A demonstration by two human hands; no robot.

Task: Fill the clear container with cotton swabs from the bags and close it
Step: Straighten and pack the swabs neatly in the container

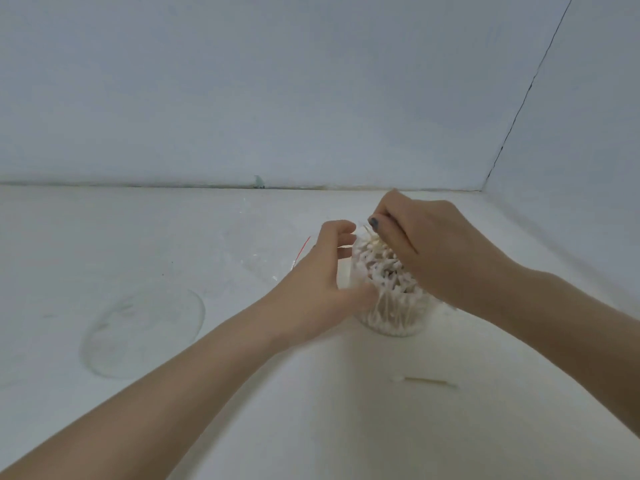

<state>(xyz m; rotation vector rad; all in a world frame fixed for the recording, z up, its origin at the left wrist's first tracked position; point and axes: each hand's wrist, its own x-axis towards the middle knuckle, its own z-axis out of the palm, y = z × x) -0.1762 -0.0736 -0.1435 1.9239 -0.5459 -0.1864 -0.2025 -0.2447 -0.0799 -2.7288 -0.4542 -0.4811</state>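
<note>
Most of the filling looks done: our clear container (391, 306), centre-right on the table, brims with cotton swabs (381, 265). Left hand (322, 271) cups its side; right hand (426, 244) pinches swabs at the mouth. Remaining: one stray swab (424, 381) (near right), and the clear lid (142, 334), lying left.

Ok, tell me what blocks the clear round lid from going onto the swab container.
The clear round lid lies apart on the left. Both hands, left hand and right hand, and upstanding cotton swabs occupy the clear container's mouth.
</note>
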